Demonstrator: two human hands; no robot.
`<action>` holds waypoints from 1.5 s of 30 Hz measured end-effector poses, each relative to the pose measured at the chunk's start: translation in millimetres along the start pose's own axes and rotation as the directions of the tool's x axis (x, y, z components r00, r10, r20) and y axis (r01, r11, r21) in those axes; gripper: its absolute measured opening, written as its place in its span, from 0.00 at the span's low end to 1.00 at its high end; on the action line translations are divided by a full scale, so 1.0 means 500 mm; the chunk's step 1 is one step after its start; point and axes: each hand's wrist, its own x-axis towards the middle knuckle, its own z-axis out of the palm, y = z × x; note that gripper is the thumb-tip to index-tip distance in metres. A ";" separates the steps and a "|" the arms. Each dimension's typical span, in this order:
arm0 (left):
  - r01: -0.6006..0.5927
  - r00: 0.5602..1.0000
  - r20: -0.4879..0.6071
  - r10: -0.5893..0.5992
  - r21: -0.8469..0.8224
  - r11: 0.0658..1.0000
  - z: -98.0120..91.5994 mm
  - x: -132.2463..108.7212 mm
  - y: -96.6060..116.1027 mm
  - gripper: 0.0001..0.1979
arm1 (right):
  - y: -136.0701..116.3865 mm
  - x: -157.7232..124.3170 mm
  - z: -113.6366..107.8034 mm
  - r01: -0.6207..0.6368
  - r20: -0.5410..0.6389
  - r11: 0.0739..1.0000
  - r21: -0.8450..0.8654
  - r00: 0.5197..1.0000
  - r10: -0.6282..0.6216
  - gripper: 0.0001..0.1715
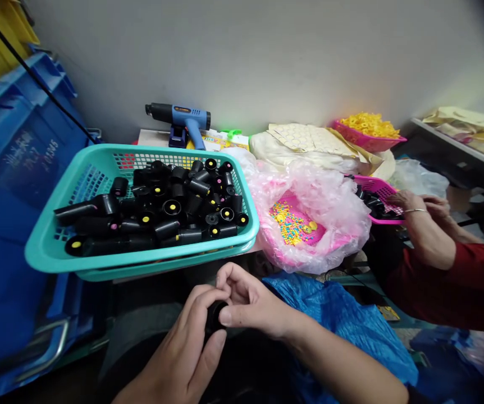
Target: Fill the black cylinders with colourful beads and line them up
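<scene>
Against the wall (246, 62), a teal basket (141, 264) holds black cylinders (170, 210); below it, the left hand (178, 348) and right hand (250, 297) pinch 1 cylinder (215, 317) between curled fingers (214, 353).

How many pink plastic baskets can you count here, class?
3: one of yellow pieces by the wall, one of black parts at the co-worker's hands, one of beads in a plastic bag. More may be hidden.

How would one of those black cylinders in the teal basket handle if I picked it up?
The black cylinder looks like stiff, glossy plastic, so probably rigid and somewhat slippery. Being round, it would likely roll if pushed on its side.
</scene>
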 end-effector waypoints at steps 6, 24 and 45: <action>-0.038 0.999 0.028 0.037 0.005 0.999 0.001 0.001 -0.007 0.15 | 0.017 0.012 0.007 0.103 0.011 0.994 -0.043 0.995 -0.102 0.30; 0.175 0.984 0.062 -0.165 -0.458 0.871 -0.007 0.023 -0.014 0.19 | 0.000 0.022 -0.010 0.126 0.117 0.988 0.093 0.984 -0.137 0.25; 0.276 0.904 0.294 -0.311 -0.956 -0.101 -0.038 0.048 -0.030 0.07 | 0.014 0.017 0.017 0.165 0.216 0.975 0.148 0.957 -0.195 0.17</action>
